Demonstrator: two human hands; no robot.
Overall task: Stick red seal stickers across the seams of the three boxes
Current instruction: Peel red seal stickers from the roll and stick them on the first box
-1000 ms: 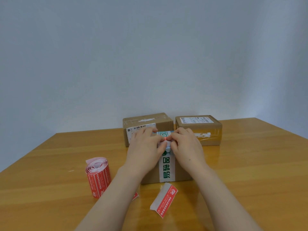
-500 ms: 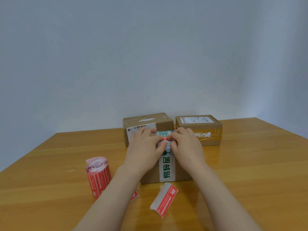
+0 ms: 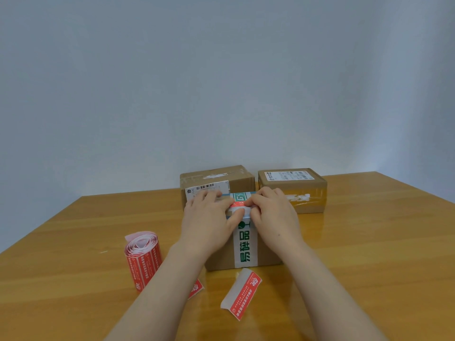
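A wooden table stands by a plain wall. The red sticker now lies flatter on the near box, under the fingertips. The left hand and right hand press it down, gripping nothing. Two boxes behind wait.

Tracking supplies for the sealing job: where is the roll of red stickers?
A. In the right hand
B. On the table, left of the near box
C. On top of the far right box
B: the sticker roll stands on the table, left of the near box.
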